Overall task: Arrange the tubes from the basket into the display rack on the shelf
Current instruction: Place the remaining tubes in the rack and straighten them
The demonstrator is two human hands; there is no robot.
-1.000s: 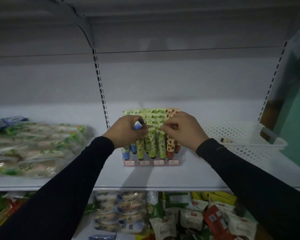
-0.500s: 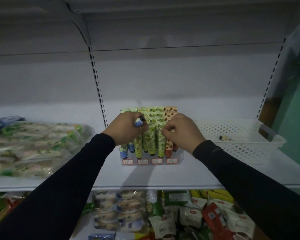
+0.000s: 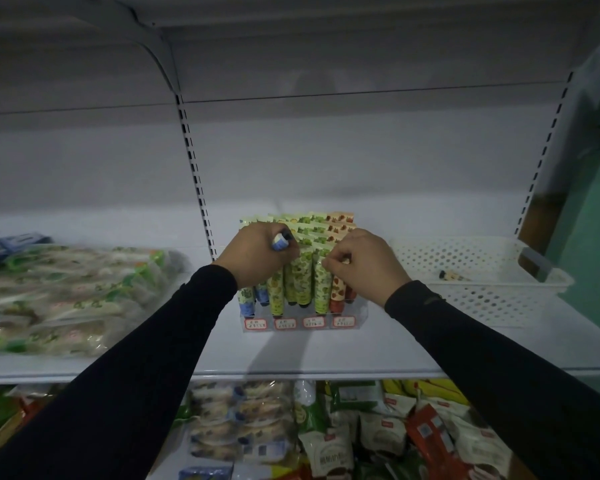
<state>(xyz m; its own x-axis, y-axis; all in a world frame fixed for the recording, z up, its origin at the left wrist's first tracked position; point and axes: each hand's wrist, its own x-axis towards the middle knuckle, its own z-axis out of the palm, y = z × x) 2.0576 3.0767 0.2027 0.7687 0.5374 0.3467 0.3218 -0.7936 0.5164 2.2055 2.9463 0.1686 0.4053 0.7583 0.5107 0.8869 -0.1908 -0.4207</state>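
Observation:
A clear display rack (image 3: pixel 303 323) with four red-framed labels stands mid-shelf, filled with rows of green, blue and orange tubes (image 3: pixel 303 282). My left hand (image 3: pixel 257 259) grips a blue tube (image 3: pixel 280 241), its black cap poking up above the rack's left side. My right hand (image 3: pixel 362 263) pinches the top of an orange tube (image 3: pixel 338 289) at the rack's right side. A white perforated basket (image 3: pixel 478 299) sits to the right with one tube (image 3: pixel 452 275) lying in it.
Bagged snacks (image 3: pixel 66 296) pile up on the left of the white shelf (image 3: pixel 309 355). A slotted upright (image 3: pixel 196 171) runs behind the rack. Packaged goods (image 3: pixel 326 431) fill the shelf below. A green wall borders the right.
Both hands stay at the rack with small shifts. The right hand has sunk slightly onto the orange tubes; the left still holds the blue tube.

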